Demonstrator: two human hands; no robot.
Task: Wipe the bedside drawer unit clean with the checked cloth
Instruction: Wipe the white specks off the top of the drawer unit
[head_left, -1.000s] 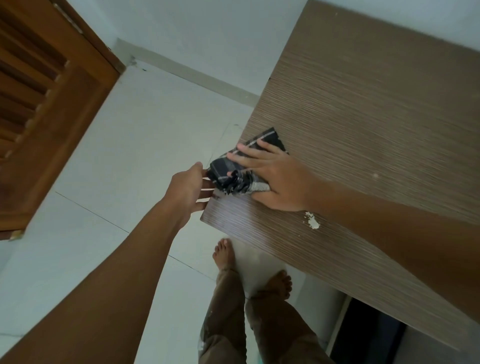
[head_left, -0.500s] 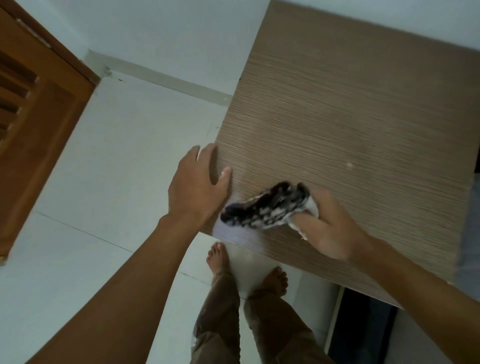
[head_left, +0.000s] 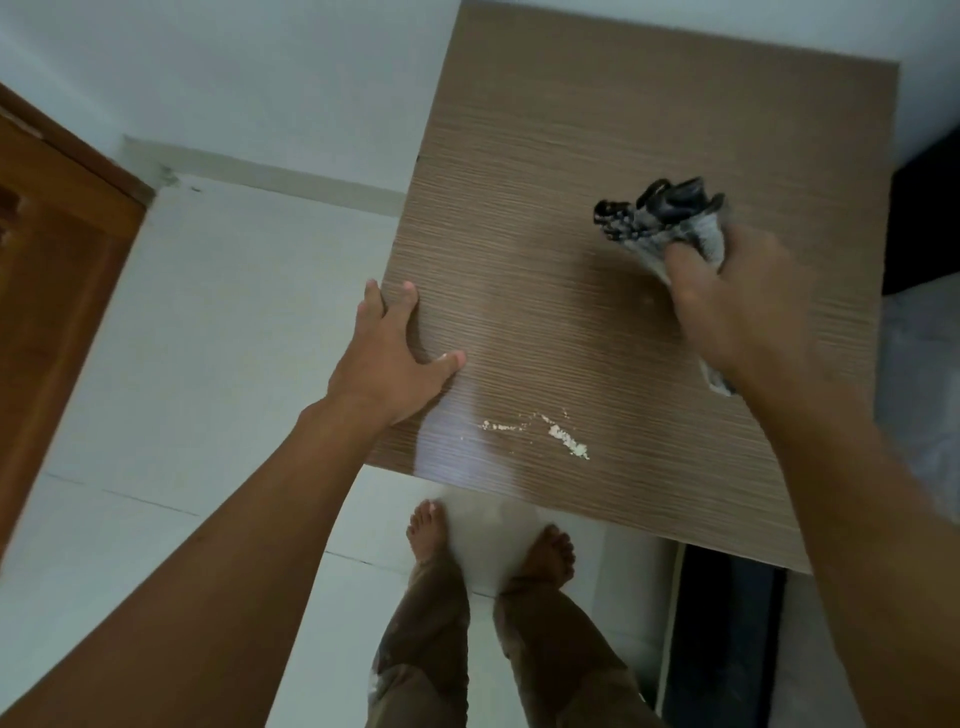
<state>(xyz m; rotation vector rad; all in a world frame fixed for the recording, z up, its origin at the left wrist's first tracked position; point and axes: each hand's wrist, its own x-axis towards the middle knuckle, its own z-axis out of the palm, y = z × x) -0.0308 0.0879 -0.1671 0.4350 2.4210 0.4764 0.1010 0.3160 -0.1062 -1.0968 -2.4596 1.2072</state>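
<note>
I'm bracing left hand (head_left: 387, 358), fingers spread flat, on brown wood-grain drawer-unit top (head_left: 597, 130) | right hand (head_left: 748, 312) is clutching bunched black-and-white checked cloth (head_left: 660, 221) | white crumb streak (head_left: 561, 436) is lying near-left of cloth, running left-right, right hand closer.

The right hand (head_left: 737, 301) now carries the bunched checked cloth (head_left: 665, 223) away from the left hand (head_left: 395, 353), toward the far right of the drawer unit top (head_left: 571, 130), exposing white crumbs (head_left: 566, 441) just behind it.
</note>
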